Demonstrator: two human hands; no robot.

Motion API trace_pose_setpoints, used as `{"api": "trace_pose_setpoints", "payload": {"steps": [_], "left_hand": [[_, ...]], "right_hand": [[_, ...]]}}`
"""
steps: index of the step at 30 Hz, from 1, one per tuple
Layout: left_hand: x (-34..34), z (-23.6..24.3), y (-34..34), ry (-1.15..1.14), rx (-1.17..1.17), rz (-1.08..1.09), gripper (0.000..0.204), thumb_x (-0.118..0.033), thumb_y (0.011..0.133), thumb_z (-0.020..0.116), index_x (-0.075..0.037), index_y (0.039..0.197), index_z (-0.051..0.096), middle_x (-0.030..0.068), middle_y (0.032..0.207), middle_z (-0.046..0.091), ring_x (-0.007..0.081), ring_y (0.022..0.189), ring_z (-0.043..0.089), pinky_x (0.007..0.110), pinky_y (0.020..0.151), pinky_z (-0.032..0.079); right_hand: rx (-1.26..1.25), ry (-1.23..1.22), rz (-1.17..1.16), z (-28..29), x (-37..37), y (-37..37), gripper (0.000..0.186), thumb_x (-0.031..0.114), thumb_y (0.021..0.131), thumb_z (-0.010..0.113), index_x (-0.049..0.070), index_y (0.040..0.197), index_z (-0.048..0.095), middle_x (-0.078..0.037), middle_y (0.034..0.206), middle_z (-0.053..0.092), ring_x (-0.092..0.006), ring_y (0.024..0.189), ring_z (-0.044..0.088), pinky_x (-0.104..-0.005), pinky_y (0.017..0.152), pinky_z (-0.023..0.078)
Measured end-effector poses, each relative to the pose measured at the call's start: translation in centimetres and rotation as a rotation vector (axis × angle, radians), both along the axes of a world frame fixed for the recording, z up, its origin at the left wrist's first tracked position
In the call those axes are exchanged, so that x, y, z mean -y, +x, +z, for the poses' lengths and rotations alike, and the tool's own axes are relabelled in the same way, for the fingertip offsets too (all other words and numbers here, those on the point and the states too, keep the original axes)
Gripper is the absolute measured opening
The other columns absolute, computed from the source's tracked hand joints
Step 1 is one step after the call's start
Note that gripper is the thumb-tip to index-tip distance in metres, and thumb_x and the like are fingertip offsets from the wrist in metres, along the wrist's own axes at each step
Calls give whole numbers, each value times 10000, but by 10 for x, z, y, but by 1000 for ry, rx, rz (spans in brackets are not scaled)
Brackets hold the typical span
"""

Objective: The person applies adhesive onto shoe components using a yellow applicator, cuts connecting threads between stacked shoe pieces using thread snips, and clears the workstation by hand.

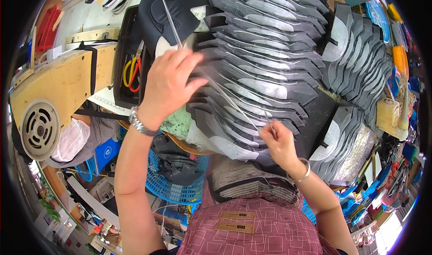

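Note:
A thin clear strip [225, 95] runs diagonally across a long overlapping row of black and grey shoe-upper pieces [261, 70] on the bench. My left hand [168, 82] presses fingertips on the strip near its upper part, beside a black moulded piece [168, 10]. My right hand [281, 140] pinches the strip's lower end at the near edge of the row. A watch is on my left wrist and a bangle on my right.
More fanned black pieces [355, 52] lie at the right. Scissors with yellow and red handles [131, 73] sit in a black tray at left. A wooden machine housing with a round vent [40, 129] stands far left. A blue basket [173, 183] holds dark parts below the bench.

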State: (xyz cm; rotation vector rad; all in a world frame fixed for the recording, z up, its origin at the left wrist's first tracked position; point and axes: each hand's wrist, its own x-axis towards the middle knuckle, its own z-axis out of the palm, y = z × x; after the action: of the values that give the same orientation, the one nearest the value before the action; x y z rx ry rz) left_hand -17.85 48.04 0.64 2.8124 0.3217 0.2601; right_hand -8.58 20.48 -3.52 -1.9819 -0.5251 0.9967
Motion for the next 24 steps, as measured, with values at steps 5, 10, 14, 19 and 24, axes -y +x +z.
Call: {"api": "trace_pose_setpoints", "payload": {"steps": [5,10,14,19,24], "left_hand": [[30,-20,-27,-1250,-272,158,187,-166,701,726,-46,792,616,51,659,502,180,593,520,297,579,433],[42,-32,-28,-709,-312,282,142,-117,696,738,-39,743,629,12,637,443,92,540,418,266,505,351],[45,-38,-30,-672,-319,249,171,-125,678,753,-37,719,612,25,630,439,120,540,438,281,508,365],[56,-55,-20,-280,-60,84,240,-160,615,768,-61,671,556,55,655,461,223,616,509,335,547,416],[65,-64,-5,103,-148,-73,175,-126,633,711,-76,689,552,44,694,484,229,704,530,354,604,444]], "right_hand": [[-30,-114,-120,-18,49,6,201,142,778,679,-26,807,573,-109,657,530,-162,575,479,-289,562,413],[210,-112,57,-19,41,5,179,121,759,690,-15,835,603,-131,723,581,-257,604,563,-317,575,447],[366,-111,121,-27,43,5,125,109,762,669,19,817,603,-131,754,598,-308,644,595,-368,563,460],[564,-186,106,-38,38,0,155,147,766,665,45,771,548,-114,719,600,-317,592,592,-397,518,456],[812,-314,283,-36,38,13,205,180,762,673,64,749,504,-94,687,599,-278,553,595,-368,473,448]]}}
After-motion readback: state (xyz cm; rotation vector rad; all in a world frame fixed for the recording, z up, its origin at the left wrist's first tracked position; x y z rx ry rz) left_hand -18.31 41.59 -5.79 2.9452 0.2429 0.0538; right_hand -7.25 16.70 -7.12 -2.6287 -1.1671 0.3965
